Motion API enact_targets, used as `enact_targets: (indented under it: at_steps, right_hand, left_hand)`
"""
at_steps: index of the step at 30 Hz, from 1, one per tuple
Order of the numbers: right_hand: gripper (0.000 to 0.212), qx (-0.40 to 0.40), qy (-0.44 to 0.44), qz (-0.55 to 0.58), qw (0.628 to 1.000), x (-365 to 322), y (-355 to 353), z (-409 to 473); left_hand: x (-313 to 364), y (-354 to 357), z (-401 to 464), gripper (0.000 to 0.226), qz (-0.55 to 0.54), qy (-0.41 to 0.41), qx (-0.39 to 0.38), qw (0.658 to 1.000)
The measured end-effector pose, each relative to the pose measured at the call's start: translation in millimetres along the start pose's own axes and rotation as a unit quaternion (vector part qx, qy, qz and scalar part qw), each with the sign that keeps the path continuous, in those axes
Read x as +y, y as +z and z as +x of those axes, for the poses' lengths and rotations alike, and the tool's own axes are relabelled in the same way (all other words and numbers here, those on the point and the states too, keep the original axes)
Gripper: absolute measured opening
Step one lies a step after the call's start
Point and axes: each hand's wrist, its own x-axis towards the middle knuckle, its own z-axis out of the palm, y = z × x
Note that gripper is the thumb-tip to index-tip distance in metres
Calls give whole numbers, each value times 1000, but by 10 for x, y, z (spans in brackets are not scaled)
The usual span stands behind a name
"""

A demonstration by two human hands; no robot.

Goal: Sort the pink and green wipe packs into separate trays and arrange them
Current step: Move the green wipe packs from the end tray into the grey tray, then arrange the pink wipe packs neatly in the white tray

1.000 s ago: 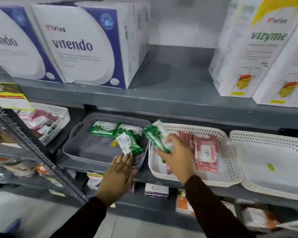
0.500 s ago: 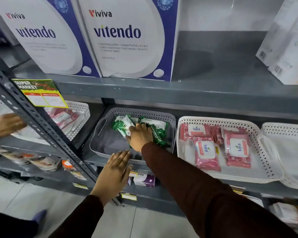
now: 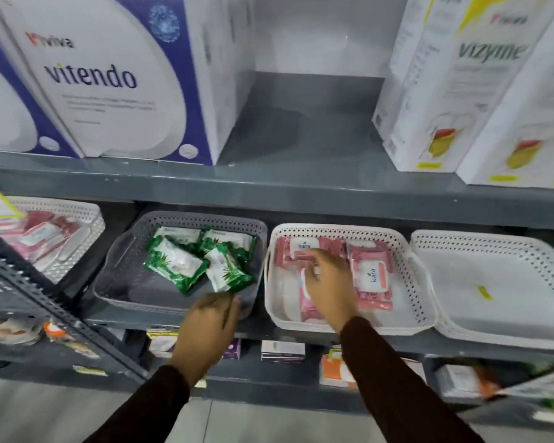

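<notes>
Several green wipe packs (image 3: 173, 263) lie in a loose pile in the grey tray (image 3: 199, 217) on the middle shelf. Beside it on the right, the white tray (image 3: 336, 230) holds several pink wipe packs (image 3: 373, 276). My left hand (image 3: 208, 327) is at the grey tray's front rim, fingers curled over it. My right hand (image 3: 330, 282) is inside the white tray, fingers spread and resting on the pink packs; it covers part of one pack. No pack is lifted.
An empty white tray (image 3: 493, 247) stands at the right, and another white tray (image 3: 77, 212) with pink packs at the left. A slanted metal upright (image 3: 45, 302) crosses the left. Vitendo boxes (image 3: 109, 78) and vizyme boxes (image 3: 461, 91) fill the shelf above.
My right hand carried a green pack into the grey tray, let it go, then moved right onto the pink packs. My left hand stayed at the grey tray's front.
</notes>
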Motion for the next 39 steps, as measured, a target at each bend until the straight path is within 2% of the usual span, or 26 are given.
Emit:
enact_targets:
  at_steps: [2, 3, 4, 7, 9, 12, 16, 20, 23, 26, 30, 32, 33, 36, 38, 39]
  right_hand:
    - [30, 5, 102, -30, 994, 461, -278, 3]
    - [37, 5, 146, -58, 988, 645, -382, 23]
    - [51, -3, 183, -85, 979, 794, -460, 39]
    - [97, -62, 239, -113, 963, 1018, -586, 45]
    - [105, -80, 221, -123, 964, 1064, -574, 35]
    - [100, -89, 200, -121, 968, 1096, -589, 34]
    - [81, -147, 170, -92, 970, 1184, -721, 77]
    - [91, -204, 175, -20, 963, 1315, -857, 102]
    - [92, -220, 182, -2, 958, 1333, -886, 108]
    - [89, -211, 190, -47, 958, 1276, -885, 122]
    - [54, -151, 250, -22, 956, 1209, -850, 79]
    - [67, -141, 314, 22, 938, 1231, -828, 82]
    - [69, -154, 317, 8, 936, 1260, -830, 94]
    - [51, -186, 223, -100, 952, 1317, -966, 124]
    - [63, -241, 118, -133, 954, 1358, -1078, 148]
    - [70, -275, 85, -116, 951, 1377, -1112, 147]
  left_hand:
    - [335, 127, 186, 30, -34, 57, -9, 998]
    - [482, 206, 297, 24, -36, 93, -21, 995]
    - [617, 289, 431, 29, -26, 130, -40, 990]
    - [977, 535, 825, 72, 85, 229, -106, 964]
    - [1119, 632, 1029, 79, 148, 260, -148, 943]
    - [1200, 720, 1216, 68, 176, 271, -225, 919]
    - [1161, 725, 1230, 61, 124, 225, -290, 922]
    - [1052, 730, 1154, 70, 101, 170, -313, 929]
    - [1011, 731, 1128, 66, 89, 144, -297, 940]
    - [988, 751, 1115, 64, 77, 144, -280, 946]
    - [919, 746, 1137, 69, 63, 161, -291, 941]
    - [886, 747, 1152, 75, 55, 168, -309, 934]
    - [877, 749, 1152, 76, 53, 172, -317, 931]
    - [844, 787, 1145, 77, 52, 177, -311, 932]
    - [826, 810, 1138, 77, 48, 170, -307, 935]
    - [821, 817, 1141, 76, 52, 172, -306, 935]
